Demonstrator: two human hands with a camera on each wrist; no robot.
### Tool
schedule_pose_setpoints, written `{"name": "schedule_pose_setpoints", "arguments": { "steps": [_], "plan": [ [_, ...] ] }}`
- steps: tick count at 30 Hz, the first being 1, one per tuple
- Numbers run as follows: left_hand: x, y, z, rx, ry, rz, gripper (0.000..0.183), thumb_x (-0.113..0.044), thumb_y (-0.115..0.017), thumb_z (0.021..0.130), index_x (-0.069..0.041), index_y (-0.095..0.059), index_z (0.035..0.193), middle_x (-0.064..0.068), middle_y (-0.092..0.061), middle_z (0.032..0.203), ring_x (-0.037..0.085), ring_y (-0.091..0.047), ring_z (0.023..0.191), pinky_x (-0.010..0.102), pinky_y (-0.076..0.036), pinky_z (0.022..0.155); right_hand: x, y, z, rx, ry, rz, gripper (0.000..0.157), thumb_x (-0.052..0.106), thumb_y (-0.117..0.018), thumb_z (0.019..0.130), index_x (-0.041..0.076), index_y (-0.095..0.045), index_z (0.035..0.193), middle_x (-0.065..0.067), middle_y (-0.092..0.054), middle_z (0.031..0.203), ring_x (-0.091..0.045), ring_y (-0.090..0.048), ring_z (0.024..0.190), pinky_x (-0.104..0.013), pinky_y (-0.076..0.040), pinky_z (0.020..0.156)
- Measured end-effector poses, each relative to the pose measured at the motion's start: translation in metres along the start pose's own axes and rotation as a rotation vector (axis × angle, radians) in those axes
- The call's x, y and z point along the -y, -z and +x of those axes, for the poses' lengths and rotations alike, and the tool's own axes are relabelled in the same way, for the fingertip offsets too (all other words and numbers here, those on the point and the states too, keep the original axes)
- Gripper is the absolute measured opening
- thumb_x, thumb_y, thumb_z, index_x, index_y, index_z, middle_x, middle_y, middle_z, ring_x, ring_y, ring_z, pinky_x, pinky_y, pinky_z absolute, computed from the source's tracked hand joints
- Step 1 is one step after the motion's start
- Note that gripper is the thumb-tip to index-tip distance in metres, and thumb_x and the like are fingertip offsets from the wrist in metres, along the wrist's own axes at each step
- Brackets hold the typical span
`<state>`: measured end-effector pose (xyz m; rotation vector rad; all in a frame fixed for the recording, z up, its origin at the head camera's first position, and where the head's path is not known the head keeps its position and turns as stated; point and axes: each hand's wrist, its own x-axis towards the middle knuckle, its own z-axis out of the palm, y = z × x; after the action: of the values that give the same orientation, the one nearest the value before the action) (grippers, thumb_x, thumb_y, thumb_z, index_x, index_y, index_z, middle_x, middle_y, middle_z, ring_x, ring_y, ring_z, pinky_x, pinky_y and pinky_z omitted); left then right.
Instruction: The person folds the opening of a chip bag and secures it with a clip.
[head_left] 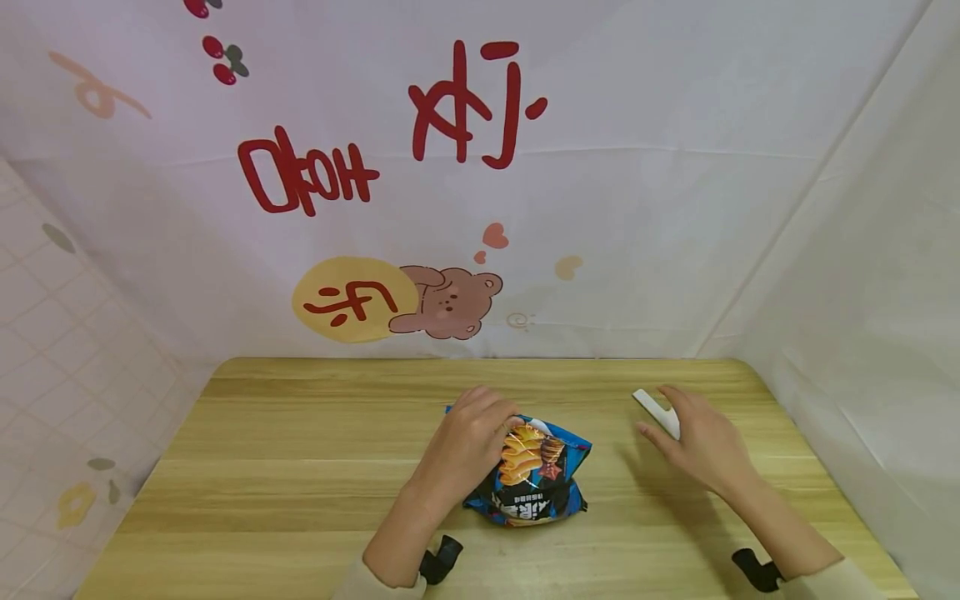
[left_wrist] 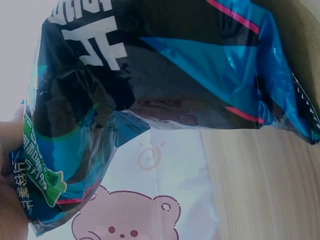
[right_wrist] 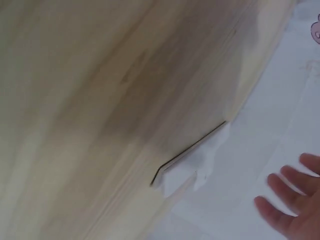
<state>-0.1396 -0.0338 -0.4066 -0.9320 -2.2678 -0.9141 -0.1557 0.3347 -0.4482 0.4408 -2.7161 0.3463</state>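
Note:
A blue and black snack bag (head_left: pixel 528 492) with a picture of wavy chips is in front of me, its printing upside down in the head view. My left hand (head_left: pixel 468 433) grips the bag by its upper left edge, and in the left wrist view the fingers (left_wrist: pixel 11 150) show at the bag's side. To the right, a narrow white object (head_left: pixel 656 410) lies on the table between the thumb and fingers of my right hand (head_left: pixel 708 437). In the right wrist view this white object (right_wrist: pixel 192 165) has a thin dark edge, and the fingers are extended, apart from it.
The wood-grain table (head_left: pixel 300 467) ends at a white cloth backdrop (head_left: pixel 637 208) with red characters and a printed bear (head_left: pixel 453 304). More cloth hangs along both sides. Black straps or mounts (head_left: pixel 442 560) show at both wrists.

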Motion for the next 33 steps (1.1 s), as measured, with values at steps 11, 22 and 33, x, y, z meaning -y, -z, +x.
{"name": "schedule_pose_setpoints", "arguments": {
  "steps": [11, 22, 33],
  "plan": [
    [0.0, 0.0, 0.001, -0.001, -0.007, -0.004, 0.008, -0.002, -0.081, 0.091, -0.007, -0.077, 0.096, -0.001, -0.073, 0.093, 0.015, -0.064, 0.091, 0.029, -0.056, 0.088, -0.02, -0.008, 0.003, 0.23, -0.145, -0.047, 0.095, 0.057, -0.071, 0.095, -0.015, -0.041, 0.149, -0.043, -0.043, 0.147, -0.064, -0.047, 0.129, -0.075, -0.048, 0.091],
    [0.0, 0.001, 0.0, 0.004, 0.002, 0.0, 0.008, -0.002, -0.081, 0.091, -0.008, -0.077, 0.096, -0.001, -0.073, 0.094, 0.015, -0.065, 0.092, 0.03, -0.056, 0.092, -0.033, -0.015, 0.005, 0.374, -0.283, -0.015, 0.084, 0.056, -0.069, 0.097, -0.016, -0.047, 0.135, -0.037, -0.059, 0.121, -0.05, -0.063, 0.101, -0.061, -0.055, 0.065],
    [0.001, 0.0, 0.0, 0.01, 0.003, 0.014, 0.009, -0.003, -0.08, 0.091, -0.008, -0.077, 0.098, -0.001, -0.074, 0.096, 0.015, -0.066, 0.094, 0.03, -0.055, 0.094, -0.04, -0.015, 0.006, 0.379, -0.357, 0.023, 0.033, 0.029, -0.071, 0.097, -0.001, -0.058, 0.093, -0.007, -0.054, 0.072, -0.026, -0.053, 0.063, -0.042, -0.043, 0.048]
  ]
}}
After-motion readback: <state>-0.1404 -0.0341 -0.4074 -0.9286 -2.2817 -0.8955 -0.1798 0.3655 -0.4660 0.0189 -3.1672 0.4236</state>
